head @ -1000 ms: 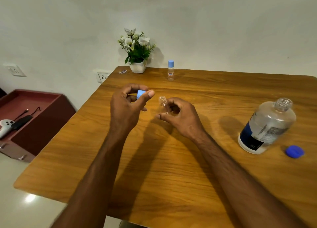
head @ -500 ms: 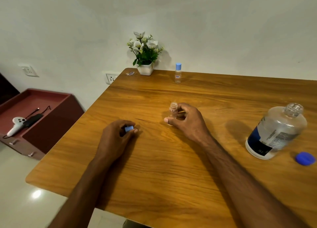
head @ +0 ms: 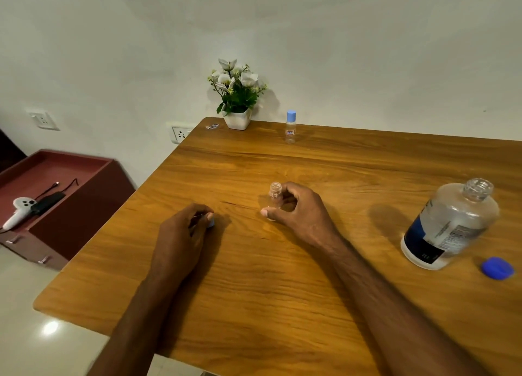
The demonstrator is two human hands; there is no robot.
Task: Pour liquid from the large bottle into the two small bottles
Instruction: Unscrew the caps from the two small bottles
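My right hand (head: 299, 214) grips a small clear bottle (head: 274, 197) with no cap, standing upright on the wooden table (head: 282, 291). My left hand (head: 183, 234) rests on the table to its left, fingers closed on a small light blue cap (head: 211, 222) that touches the tabletop. The large clear bottle (head: 449, 226), uncapped and partly full, stands at the right with its dark blue cap (head: 497, 267) lying beside it. A second small bottle (head: 290, 127) with a light blue cap stands at the table's far edge.
A white pot of flowers (head: 238, 95) stands at the far left corner, with a small sticker-like item (head: 212, 126) next to it. A dark red cabinet (head: 56, 189) left of the table holds a white controller (head: 18, 210) and a black cable.
My left hand came down from mid-air to the tabletop with the cap. My right hand lowered the small open bottle onto the table. The head view shifted slightly.
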